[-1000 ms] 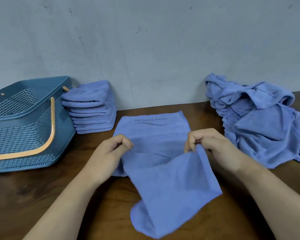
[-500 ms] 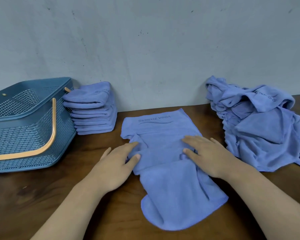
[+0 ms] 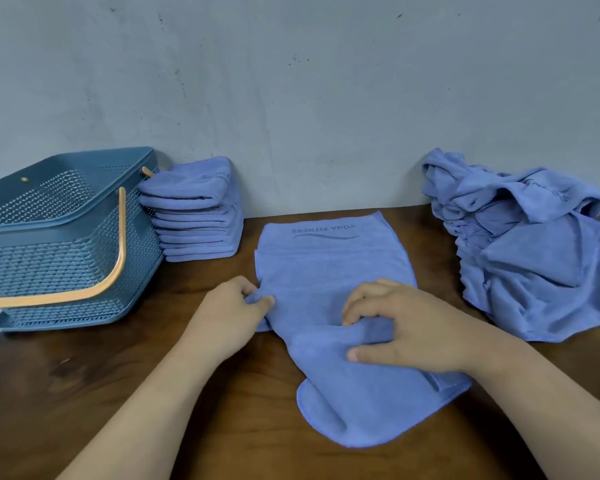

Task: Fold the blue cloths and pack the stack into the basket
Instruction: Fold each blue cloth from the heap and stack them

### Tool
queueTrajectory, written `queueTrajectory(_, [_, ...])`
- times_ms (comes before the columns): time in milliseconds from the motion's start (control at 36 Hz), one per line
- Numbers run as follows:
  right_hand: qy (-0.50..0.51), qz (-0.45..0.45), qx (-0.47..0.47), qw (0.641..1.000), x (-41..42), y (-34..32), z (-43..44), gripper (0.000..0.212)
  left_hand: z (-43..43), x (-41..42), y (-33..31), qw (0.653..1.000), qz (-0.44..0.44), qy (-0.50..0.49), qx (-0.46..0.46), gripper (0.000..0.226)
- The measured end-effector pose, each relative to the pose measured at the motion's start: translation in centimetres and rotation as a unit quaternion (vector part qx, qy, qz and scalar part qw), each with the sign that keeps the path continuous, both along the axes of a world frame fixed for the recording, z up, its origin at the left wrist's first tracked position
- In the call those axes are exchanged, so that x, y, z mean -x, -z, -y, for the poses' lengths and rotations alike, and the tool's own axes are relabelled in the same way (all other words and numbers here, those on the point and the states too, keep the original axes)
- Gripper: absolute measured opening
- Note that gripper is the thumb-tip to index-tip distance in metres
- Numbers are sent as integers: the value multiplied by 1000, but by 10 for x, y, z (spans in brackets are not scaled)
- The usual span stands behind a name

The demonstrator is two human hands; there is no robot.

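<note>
**Both hands gripping one blue cloth at mid-table**

The left hand (image 3: 229, 313) pinches the left edge of the blue cloth (image 3: 333, 268), thumb and fingers closed on a small bunch of fabric. The right hand (image 3: 406, 334) sits over the cloth's middle with its fingers curled into a raised fold and its thumb laid flat on the fabric nearer the person. The cloth lies lengthwise on the wooden table (image 3: 118, 393). Its far end is spread flat with the printed lettering facing the wall, and its near end is doubled over with a rounded corner.

To the left, against the grey wall (image 3: 291, 81), stands a stack of folded cloths (image 3: 194, 216). It is just beside the blue basket (image 3: 59, 251), whose orange handle (image 3: 118, 244) is swung down across the side facing me. I can see nothing inside the basket from here. Well off to the right, a loose heap of unfolded cloths (image 3: 534, 265) is slumped against the wall.
</note>
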State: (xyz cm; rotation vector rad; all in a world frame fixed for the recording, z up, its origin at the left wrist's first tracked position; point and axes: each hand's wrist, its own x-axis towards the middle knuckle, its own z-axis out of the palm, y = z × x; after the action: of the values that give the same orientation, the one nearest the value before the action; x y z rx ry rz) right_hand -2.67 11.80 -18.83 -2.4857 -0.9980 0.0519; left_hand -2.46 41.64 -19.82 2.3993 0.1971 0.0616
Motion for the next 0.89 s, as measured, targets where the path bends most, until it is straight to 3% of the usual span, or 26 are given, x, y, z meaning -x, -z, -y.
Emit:
queueTrajectory(83, [-29,-31,-11,999,7,-3,-5,15,-7,-1,-4,999,21,-30,26,21])
queueTrajectory(139, [-28,-85,-81,993,9,-4,-8,11,-10,-4,-5,997,32,-42,64,23])
queueTrajectory(222, [7,-130,-226,966,9,-7,-10,11,-14,-12,-3,977,33,-52,203,28])
queueTrajectory(306, [72,-139,-307,939,2,-8,-8,16,-18,-16,-4,943,2,-33,330,31])
queueTrajectory(389, [130,-142,-319,928,-6,-8,-1,21,-25,-16,-8,917,-14,-40,396,48])
queueTrajectory(472, [124,-187,-287,931,-6,-7,3,23,-29,-17,-7,899,-13,-67,433,72])
queueTrajectory(528, [120,-207,-254,937,-5,-7,5,25,-27,-16,-7,893,-11,-70,445,53])
queueTrajectory(583, [121,-216,-227,942,-5,-9,6,26,-24,-16,-8,894,-4,-84,441,21])
queueTrajectory(694, [160,-216,-257,928,-9,-11,12,26,-27,-14,-3,916,13,-86,393,19])
queueTrajectory(778, [178,-213,-299,913,-12,-10,16,28,-34,-11,2,968,43,-75,237,20])
queueTrajectory(889, [178,-219,-299,911,-13,-5,16,29,-35,5,2,989,129,-44,64,25])
